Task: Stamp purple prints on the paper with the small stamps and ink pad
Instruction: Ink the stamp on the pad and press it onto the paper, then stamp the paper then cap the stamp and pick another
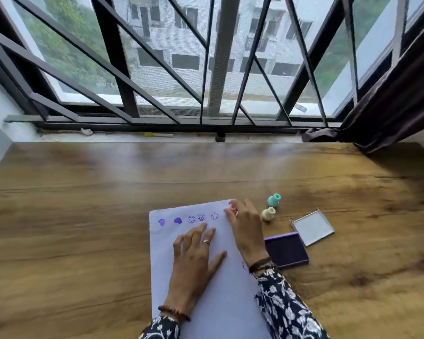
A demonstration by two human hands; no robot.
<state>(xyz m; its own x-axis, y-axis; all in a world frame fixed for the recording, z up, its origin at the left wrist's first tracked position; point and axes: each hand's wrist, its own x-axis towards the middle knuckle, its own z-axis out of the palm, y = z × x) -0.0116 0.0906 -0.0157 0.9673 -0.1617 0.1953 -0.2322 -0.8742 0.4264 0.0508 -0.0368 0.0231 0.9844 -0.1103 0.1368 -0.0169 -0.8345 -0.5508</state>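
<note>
A white paper [220,302] lies on the wooden desk with a row of purple prints [191,219] near its top edge: two solid shapes and three smiley faces. My left hand [194,260] rests flat on the paper, fingers spread. My right hand [242,228] presses a small pink stamp [232,208] onto the paper's top right corner; most of the stamp is hidden by the fingers. A teal stamp [274,200] and a cream stamp [268,214] stand on the desk just right of the paper. The open purple ink pad [286,249] sits beside my right wrist.
The ink pad's clear lid [312,227] lies right of the pad. The wooden desk [83,216] runs to a window sill [157,137] with dark metal bars. A dark curtain [389,106] hangs at the right.
</note>
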